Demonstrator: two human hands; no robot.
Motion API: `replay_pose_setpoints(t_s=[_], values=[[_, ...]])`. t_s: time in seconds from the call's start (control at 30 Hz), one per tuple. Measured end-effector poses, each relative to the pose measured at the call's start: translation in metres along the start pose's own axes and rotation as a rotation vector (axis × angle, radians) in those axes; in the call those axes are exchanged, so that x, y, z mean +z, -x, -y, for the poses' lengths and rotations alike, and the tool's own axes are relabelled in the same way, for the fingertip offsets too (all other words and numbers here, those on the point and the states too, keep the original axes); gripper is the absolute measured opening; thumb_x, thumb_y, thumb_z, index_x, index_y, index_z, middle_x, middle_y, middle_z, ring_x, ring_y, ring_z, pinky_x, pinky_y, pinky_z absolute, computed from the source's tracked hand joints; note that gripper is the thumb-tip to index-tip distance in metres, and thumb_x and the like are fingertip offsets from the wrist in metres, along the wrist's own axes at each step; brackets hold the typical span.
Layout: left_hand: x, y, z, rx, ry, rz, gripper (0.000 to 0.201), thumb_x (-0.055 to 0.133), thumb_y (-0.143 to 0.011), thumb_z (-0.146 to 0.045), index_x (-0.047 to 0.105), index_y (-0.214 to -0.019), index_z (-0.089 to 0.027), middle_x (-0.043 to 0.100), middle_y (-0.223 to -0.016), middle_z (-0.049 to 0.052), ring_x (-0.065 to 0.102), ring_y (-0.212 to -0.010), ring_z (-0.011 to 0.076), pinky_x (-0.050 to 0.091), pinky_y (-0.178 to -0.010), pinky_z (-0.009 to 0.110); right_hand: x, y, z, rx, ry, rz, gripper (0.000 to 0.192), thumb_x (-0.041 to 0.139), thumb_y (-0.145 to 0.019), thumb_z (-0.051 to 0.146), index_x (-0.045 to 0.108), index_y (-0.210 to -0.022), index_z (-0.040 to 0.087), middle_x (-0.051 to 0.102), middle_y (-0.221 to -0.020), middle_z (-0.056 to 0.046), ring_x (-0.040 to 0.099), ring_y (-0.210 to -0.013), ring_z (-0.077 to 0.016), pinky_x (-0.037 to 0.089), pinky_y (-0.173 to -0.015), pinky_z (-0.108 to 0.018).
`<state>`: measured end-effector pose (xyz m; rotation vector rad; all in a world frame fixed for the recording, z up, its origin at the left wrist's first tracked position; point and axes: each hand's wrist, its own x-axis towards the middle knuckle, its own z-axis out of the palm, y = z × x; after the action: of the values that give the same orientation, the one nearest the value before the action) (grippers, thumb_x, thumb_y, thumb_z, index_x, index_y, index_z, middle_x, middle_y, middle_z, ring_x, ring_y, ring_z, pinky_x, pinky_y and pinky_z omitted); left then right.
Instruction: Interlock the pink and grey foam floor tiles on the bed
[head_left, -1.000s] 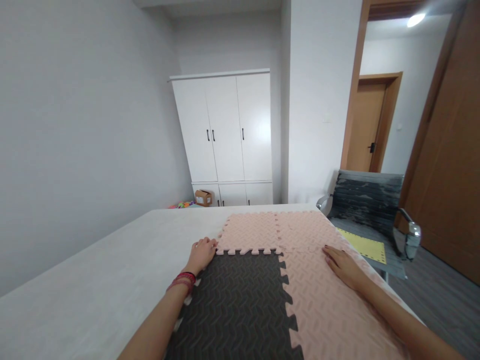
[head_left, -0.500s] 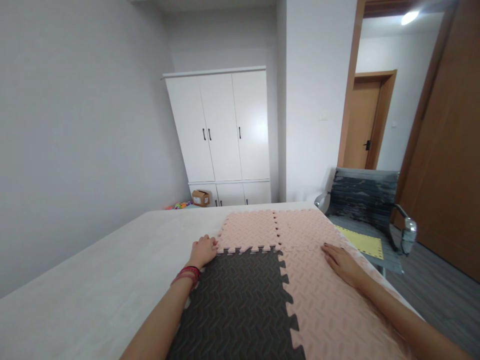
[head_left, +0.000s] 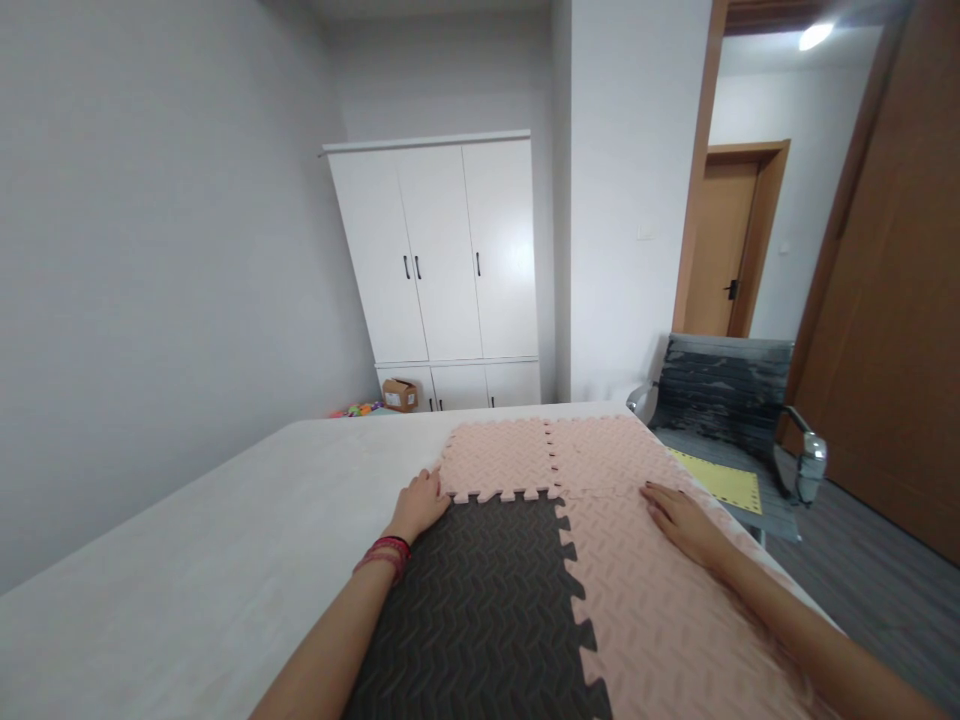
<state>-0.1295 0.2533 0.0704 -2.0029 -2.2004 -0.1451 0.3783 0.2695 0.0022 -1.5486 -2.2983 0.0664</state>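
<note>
A person's left hand rests at the far left corner of a dark grey foam mat tile, its grip loosely curled with the fingertips touching the toothed seam where that tile meets a pink foam tile behind it; it clasps nothing. The right hand lies palm down, fingers spread flat and close together, on a larger pink foam tile just beside the dark one. All the tiles lie interlocked on a pale grey desk, toward its right side. Red bands circle the left wrist. A grey office chair holding a yellow sheet stands beyond the desk's right edge, and a white wardrobe fills the far wall.
</note>
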Motion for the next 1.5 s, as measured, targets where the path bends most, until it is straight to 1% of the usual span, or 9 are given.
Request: replay_pose_setpoints(t_s=[0.23, 0.37, 0.53, 0.73, 0.93, 1.07, 1.2, 1.33, 1.5], values=[[-0.004, 0.009, 0.003, 0.028, -0.041, 0.004, 0.032, 0.054, -0.087, -0.04, 0.056, -0.108, -0.016, 0.059, -0.108, 0.006, 0.058, -0.094, 0.0173, 0.051, -0.082, 0.039, 0.001, 0.001, -0.002, -0.002, -0.018, -0.01, 0.057, 0.025, -0.091, 0.046, 0.05, -0.133, 0.015, 0.047, -0.14, -0.01, 0.04, -0.129, -0.023, 0.024, -0.112, -0.045], [-0.005, 0.014, -0.01, 0.033, -0.054, -0.027, 0.034, 0.054, -0.087, -0.04, 0.056, -0.11, -0.016, 0.058, -0.113, 0.007, 0.057, -0.101, 0.0196, 0.047, -0.09, 0.045, 0.002, 0.001, -0.003, 0.001, -0.01, -0.01, 0.057, 0.026, -0.091, 0.047, 0.051, -0.132, 0.017, 0.047, -0.139, -0.01, 0.041, -0.129, -0.0232, 0.023, -0.112, -0.045], [0.004, 0.016, -0.036, 0.084, 0.018, -0.03, 0.048, 0.05, -0.088, -0.043, 0.044, -0.129, -0.019, 0.05, -0.13, 0.01, 0.05, -0.116, 0.024, 0.041, -0.098, 0.05, 0.005, -0.002, -0.007, -0.009, 0.003, -0.003, 0.057, 0.027, -0.091, 0.046, 0.05, -0.133, 0.016, 0.047, -0.14, -0.01, 0.041, -0.129, -0.0222, 0.024, -0.112, -0.043], [0.023, 0.02, -0.048, 0.06, 0.108, 0.133, 0.065, 0.043, -0.087, -0.057, 0.031, -0.14, -0.022, 0.033, -0.146, 0.012, 0.034, -0.132, 0.0305, 0.028, -0.107, 0.058, 0.006, -0.001, -0.004, -0.009, 0.001, -0.015, 0.056, 0.028, -0.09, 0.045, 0.05, -0.132, 0.016, 0.047, -0.139, -0.01, 0.042, -0.129, -0.0217, 0.027, -0.111, -0.041], [0.022, 0.024, -0.043, 0.098, 0.152, 0.231, 0.083, 0.038, -0.08, -0.071, 0.021, -0.145, -0.022, 0.02, -0.153, 0.013, 0.018, -0.139, 0.033, 0.016, -0.111, 0.058, -0.007, -0.003, 0.007, -0.028, 0.081, -0.003, 0.051, 0.031, -0.09, 0.038, 0.056, -0.127, 0.014, 0.053, -0.134, -0.011, 0.047, -0.124, -0.0211, 0.032, -0.107, -0.036], [0.019, 0.026, -0.043, 0.087, 0.172, 0.247, 0.084, 0.037, -0.08, -0.072, 0.02, -0.145, -0.022, 0.018, -0.153, 0.013, 0.016, -0.14, 0.0332, 0.013, -0.112, 0.058, -0.017, -0.026, 0.054, -0.004, 0.233, 0.046, 0.043, 0.034, -0.086, 0.028, 0.065, -0.112, 0.013, 0.054, -0.131, -0.016, 0.053, -0.117, -0.0267, 0.034, -0.103, -0.044], [0.018, 0.031, -0.043, 0.092, 0.188, 0.26, 0.083, 0.035, -0.08, -0.072, 0.018, -0.145, -0.023, 0.016, -0.154, 0.012, 0.013, -0.141, 0.0332, 0.011, -0.112, 0.059, -0.011, -0.055, 0.144, -0.161, 0.089, 0.066, 0.052, 0.037, -0.085, 0.026, 0.045, -0.135, 0.012, 0.042, -0.143, -0.014, 0.046, -0.125, -0.0237, 0.033, -0.105, -0.04], [0.014, 0.034, -0.042, 0.122, 0.192, 0.269, 0.081, 0.031, -0.081, -0.073, 0.019, -0.145, -0.025, 0.015, -0.154, 0.011, 0.012, -0.141, 0.0328, 0.011, -0.112, 0.059, 0.009, -0.071, 0.219, -0.316, -0.077, 0.164, 0.055, 0.036, -0.089, 0.037, 0.04, -0.138, 0.012, 0.037, -0.146, -0.014, 0.038, -0.131, -0.0243, 0.031, -0.107, -0.038], [0.014, 0.031, -0.039, 0.154, 0.178, 0.29, 0.085, 0.027, -0.078, -0.078, 0.018, -0.146, -0.027, 0.014, -0.155, 0.012, 0.01, -0.141, 0.0346, 0.011, -0.112, 0.058, 0.031, -0.073, 0.243, -0.332, -0.05, 0.175, 0.051, 0.028, -0.092, 0.036, 0.042, -0.138, 0.019, 0.042, -0.142, -0.012, 0.032, -0.133, -0.0273, 0.03, -0.107, -0.043]])
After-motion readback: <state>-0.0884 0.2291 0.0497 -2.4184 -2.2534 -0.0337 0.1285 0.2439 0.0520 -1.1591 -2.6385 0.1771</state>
